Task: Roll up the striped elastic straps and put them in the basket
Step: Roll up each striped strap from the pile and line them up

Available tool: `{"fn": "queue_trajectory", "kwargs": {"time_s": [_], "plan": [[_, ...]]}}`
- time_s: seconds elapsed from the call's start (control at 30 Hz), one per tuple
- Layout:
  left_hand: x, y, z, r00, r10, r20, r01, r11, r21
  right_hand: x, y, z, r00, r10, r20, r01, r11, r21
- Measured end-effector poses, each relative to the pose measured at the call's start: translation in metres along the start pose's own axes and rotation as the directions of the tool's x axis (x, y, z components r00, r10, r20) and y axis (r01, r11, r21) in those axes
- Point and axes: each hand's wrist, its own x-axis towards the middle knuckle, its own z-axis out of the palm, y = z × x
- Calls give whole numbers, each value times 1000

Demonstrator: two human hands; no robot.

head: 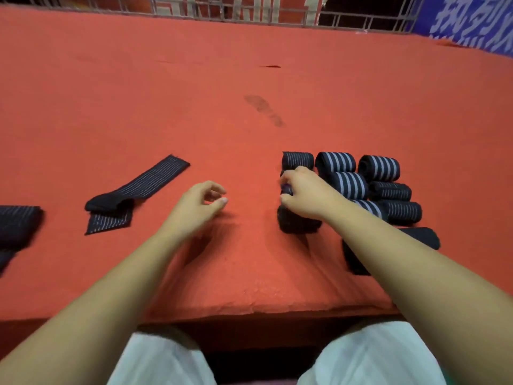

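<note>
Several rolled black straps with white stripes [361,179] lie in rows on the red cloth at the right. My right hand [305,193] grips a rolled strap [287,190] at the left edge of that group, above another dark roll [297,222]. My left hand [200,204] hovers just left of it with loosely curled fingers, holding nothing. An unrolled striped strap [133,195], partly folded at its near end, lies flat to the left. Another unrolled strap [16,223] lies at the far left edge. No basket is in view.
The red cloth covers a table [249,107] whose front edge runs just before my knees. A dark stain marks the cloth at the middle. A flat dark strap [422,236] lies under my right forearm. A metal railing and banners stand behind the table.
</note>
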Motion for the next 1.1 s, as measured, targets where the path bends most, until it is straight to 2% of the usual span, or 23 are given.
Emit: {"fn": "queue_trajectory", "kwargs": {"time_s": [0.13,0.2,0.3,0.33,0.4,0.5,0.6,0.7,0.77,0.83,0.9,0.97,1.03,1.07,1.1], "plan": [[-26,-48,-82,954,-180,-241,224,959,174,29,-67,35,994,-104,28,101,990,98],[-40,-71,-109,900,-262,-349,351,909,224,39,-102,56,984,-166,57,158,980,122],[-57,-107,-134,799,-368,-475,506,839,200,45,-150,83,966,-244,81,233,964,130],[-61,-116,-139,778,-405,-480,539,823,180,46,-164,91,961,-263,84,250,959,137],[-64,-130,-142,783,-447,-432,560,809,178,48,-189,103,951,-298,85,284,947,150],[-57,-138,-139,808,-453,-378,549,810,203,49,-216,118,937,-337,87,319,932,174],[-56,-143,-133,805,-431,-408,544,810,219,47,-227,133,924,-368,99,347,920,182],[-63,-139,-132,819,-400,-411,464,884,64,45,-221,139,919,-388,75,367,909,197],[-69,-127,-132,854,-379,-356,376,923,-80,42,-214,139,914,-404,36,380,885,269],[-76,-111,-132,884,-375,-280,296,911,-286,39,-209,136,913,-408,-15,385,849,362],[-79,-93,-133,896,-364,-255,251,888,-385,34,-205,130,916,-389,-100,390,802,453],[-78,-74,-132,900,-381,-210,227,823,-520,28,-201,120,908,-375,-186,417,772,480],[-80,-50,-132,916,-387,-105,190,650,-736,21,-194,108,878,-405,-256,479,766,429],[-80,-42,-131,925,-373,-68,179,589,-788,18,-190,103,855,-426,-294,514,766,385],[-80,-36,-129,938,-344,-50,169,575,-800,14,-186,95,834,-442,-329,541,770,337]]}}
